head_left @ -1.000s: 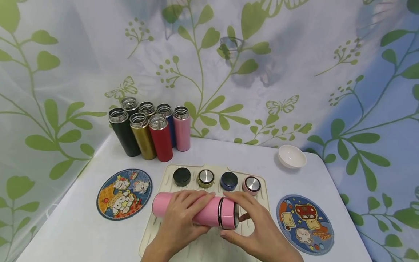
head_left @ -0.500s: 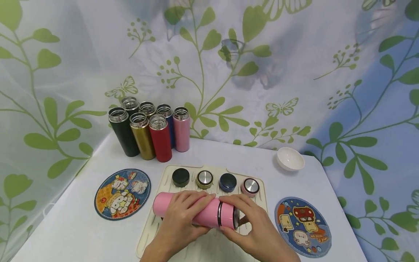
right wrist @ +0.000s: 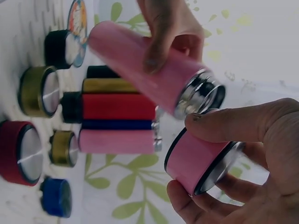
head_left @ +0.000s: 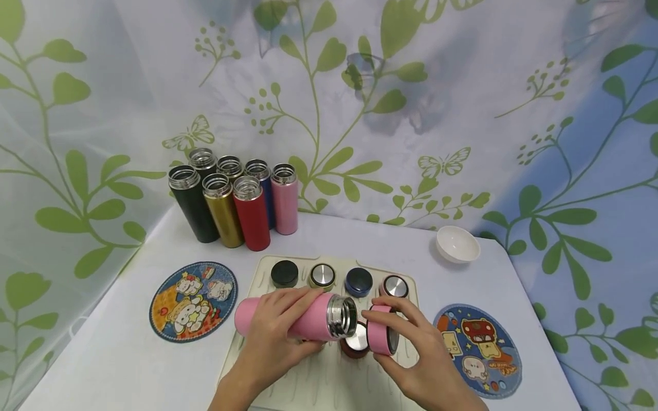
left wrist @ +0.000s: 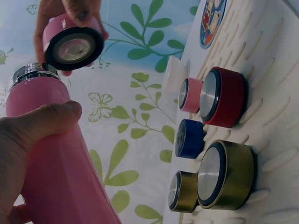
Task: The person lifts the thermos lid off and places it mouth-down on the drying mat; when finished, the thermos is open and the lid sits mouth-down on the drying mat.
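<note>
My left hand grips a pink thermos bottle round its body, held sideways over the cream mat. Its bare steel threaded mouth points right. Just beside that mouth, my right hand pinches the pink lid between thumb and fingers, apart from the bottle. In the left wrist view the lid's underside shows a dark ring. Below them a red lid lies on the mat, partly hidden in the head view. A larger gold lid also lies there, hidden by my left hand from above.
Along the mat's back stand black, gold, blue and pink lids. Several open bottles, with a red bottle in front, stand back left. Round cartoon mats lie either side; a white bowl sits back right.
The pink lid has come off the bottle in my right hand and moved right. The bottle's threaded mouth and the red lid below now show.
</note>
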The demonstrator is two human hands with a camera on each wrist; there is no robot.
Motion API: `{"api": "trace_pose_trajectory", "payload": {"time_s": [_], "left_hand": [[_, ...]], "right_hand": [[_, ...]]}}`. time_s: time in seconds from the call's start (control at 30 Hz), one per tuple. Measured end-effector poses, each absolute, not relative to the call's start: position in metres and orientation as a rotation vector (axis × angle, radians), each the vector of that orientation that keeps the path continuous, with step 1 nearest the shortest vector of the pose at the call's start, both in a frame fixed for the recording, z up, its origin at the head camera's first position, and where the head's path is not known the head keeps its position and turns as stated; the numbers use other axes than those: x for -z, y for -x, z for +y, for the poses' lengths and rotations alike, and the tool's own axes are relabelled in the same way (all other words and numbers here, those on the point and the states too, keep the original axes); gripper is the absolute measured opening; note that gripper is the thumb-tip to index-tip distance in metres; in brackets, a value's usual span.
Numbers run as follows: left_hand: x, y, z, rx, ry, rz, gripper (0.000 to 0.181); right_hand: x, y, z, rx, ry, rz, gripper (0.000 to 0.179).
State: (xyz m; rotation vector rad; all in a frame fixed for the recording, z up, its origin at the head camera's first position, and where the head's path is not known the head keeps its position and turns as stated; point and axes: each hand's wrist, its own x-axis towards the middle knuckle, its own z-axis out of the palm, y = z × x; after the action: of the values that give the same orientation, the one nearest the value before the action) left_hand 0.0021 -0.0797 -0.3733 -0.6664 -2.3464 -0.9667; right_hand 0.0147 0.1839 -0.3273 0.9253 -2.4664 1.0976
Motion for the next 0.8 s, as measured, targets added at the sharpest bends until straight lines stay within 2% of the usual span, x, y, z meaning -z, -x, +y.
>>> {"api": "trace_pose_trajectory", "payload": {"time_s": [0.17, 0.47, 0.6, 0.8], "left_hand": [[0.371, 0.001, -0.084, 1.025, 0.647, -2.307, 0.088], [0.362, 0.011, -0.094, 1.120, 0.572, -2.264, 0.090], [0.358, 0.018, -0.098, 1.153, 0.548, -2.228, 0.092], [0.352, 0.032, -0.106, 1.225, 0.531, -2.213, 0.086]], "right_hand": [[0.341, -0.016, 0.191, -1.066, -0.760, -2.552, 0.090], [0.384, -0.005, 0.210, -0.871, -0.433, -2.773, 0.080], [0.401, -0.002, 0.216, -0.843, -0.359, -2.825, 0.077], [0.424, 0.001, 0.222, -0.813, -0.324, -2.850, 0.077]]}}
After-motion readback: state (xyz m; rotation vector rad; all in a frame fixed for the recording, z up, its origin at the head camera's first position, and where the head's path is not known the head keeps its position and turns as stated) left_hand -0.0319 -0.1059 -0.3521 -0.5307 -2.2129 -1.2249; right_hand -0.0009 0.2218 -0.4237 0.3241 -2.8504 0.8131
